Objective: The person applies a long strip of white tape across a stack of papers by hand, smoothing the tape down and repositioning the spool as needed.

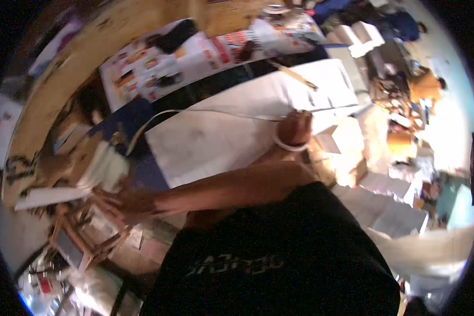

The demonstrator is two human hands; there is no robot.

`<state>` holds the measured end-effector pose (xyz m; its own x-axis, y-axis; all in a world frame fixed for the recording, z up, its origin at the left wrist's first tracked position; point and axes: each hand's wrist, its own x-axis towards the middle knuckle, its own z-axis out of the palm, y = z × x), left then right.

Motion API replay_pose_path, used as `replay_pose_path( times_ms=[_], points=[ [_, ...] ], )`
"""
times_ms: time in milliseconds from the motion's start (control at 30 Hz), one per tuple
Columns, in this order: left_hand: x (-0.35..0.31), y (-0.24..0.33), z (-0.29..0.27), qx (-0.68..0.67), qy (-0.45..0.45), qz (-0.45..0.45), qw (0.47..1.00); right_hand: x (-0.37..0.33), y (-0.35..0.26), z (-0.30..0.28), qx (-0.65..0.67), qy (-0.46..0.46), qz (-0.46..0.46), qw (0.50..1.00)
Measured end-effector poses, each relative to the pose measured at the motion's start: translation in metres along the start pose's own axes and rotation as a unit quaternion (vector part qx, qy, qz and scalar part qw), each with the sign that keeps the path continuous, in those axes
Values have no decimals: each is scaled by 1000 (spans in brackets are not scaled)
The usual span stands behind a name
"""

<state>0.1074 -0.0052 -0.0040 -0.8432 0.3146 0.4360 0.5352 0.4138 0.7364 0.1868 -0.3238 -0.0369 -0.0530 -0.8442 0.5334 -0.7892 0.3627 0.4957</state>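
My forearms cross, the right one over the left. At the middle right, my left hand [299,126] is closed on a large white sheet [210,131], with a white band round its wrist. A thin pale cord [205,110] runs to its fingers; whether they grip it is hidden. My right hand [118,204] reaches far left, its blurred fingers stretched out beside a white stack [105,166]. Near those fingertips lies a flat white strip [50,197]. Just below that hand stands a small wooden frame, like a stool [87,239].
A brush-like tool with a wooden handle [297,77] lies on the sheet's far side. Behind are printed paper [142,66] and a black object [177,37]. Grey boxes [389,203] stand at right. Another person in orange [424,87] is at far right.
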Motion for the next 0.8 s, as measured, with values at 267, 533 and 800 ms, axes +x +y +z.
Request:
replay_pose_path(
  times_ms=[267, 533, 800],
  points=[
    [-1, -10, -6, 14, 11, 0, 1000, 21, 35, -50, 399, -31, 85, 913],
    [5, -33, 17, 35, 12, -19, 999, -52, 147, -112, 650, -105, 173, 732],
    [-4, 0, -13, -35, -10, 3, 999, -355, 322, -212, 249, -226, 567, 752]
  ],
)
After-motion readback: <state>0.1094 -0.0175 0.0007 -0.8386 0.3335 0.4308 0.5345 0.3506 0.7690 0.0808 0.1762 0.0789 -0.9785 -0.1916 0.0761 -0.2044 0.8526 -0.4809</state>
